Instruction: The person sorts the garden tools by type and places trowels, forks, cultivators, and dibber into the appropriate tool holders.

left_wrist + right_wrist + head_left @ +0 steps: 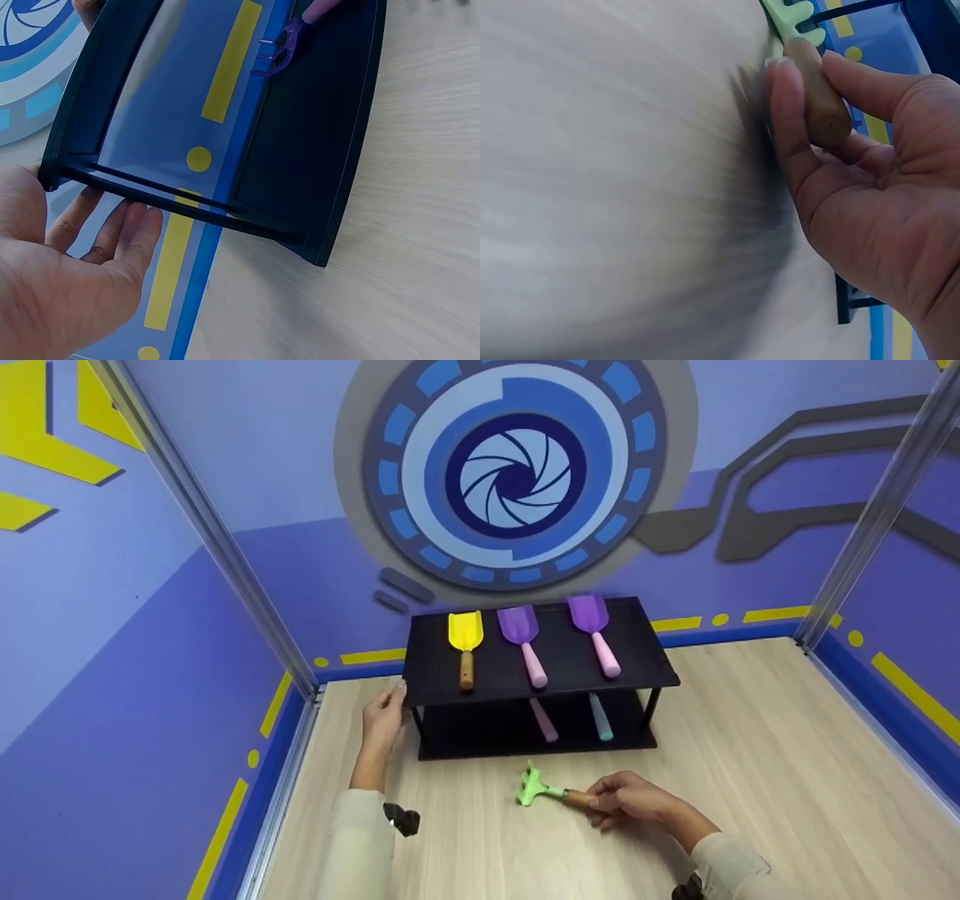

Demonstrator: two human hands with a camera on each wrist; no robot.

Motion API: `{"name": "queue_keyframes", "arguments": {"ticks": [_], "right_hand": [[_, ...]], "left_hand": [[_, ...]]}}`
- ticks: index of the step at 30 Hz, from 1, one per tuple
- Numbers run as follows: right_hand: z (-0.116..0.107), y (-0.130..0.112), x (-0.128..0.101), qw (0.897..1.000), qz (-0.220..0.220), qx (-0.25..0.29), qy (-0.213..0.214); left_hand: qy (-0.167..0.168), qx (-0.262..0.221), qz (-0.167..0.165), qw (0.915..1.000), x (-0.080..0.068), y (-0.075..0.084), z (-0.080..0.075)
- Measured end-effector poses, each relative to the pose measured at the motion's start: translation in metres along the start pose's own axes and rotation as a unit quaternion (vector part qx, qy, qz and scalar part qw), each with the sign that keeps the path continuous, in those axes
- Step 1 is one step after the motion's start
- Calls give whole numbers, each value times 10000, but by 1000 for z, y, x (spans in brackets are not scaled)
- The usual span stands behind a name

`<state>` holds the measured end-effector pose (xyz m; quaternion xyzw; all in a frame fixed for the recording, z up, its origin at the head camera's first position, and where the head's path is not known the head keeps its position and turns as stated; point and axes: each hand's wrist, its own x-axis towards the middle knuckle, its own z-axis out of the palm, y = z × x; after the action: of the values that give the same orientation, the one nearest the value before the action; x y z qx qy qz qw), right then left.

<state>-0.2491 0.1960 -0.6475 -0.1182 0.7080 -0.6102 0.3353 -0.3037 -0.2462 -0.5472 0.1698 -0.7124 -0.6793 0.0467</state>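
The right hand (630,801) pinches the wooden handle of the green rake (541,791), which lies on the table (750,750) just near of the black rack (536,675). The left hand (384,720), fingers relaxed and slightly spread, touches the rack's left end, seemingly steadying it.

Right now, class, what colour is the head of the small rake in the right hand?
Light green; the rake shows best in the head view.

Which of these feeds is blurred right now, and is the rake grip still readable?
Right wrist view: tabletop heavily smeared, yet the right hand pinching the green rake by its wooden handle reads clearly. Left wrist view: sharp on the black rack. Head view: evenly lit, slightly soft.
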Motion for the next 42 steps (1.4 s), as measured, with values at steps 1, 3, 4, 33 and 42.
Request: {"name": "queue_keyframes", "arguments": {"ticks": [1, 3, 4, 33, 42], "right_hand": [[0, 1, 1, 10000, 10, 65, -56], [0, 1, 2, 9997, 47, 148, -197], [0, 1, 3, 9994, 69, 170, -279], [46, -4, 28, 9885, 133, 1482, 274], [63, -10, 44, 9823, -162, 1774, 577]], "left_hand": [[7, 17, 18, 10000, 0, -1, 0], [30, 28, 46, 10000, 1, -2, -1], [44, 36, 51, 10000, 1, -3, -1], [-48, -5, 22, 10000, 0, -1, -1], [3, 112, 40, 9999, 2, -2, 2]]}}
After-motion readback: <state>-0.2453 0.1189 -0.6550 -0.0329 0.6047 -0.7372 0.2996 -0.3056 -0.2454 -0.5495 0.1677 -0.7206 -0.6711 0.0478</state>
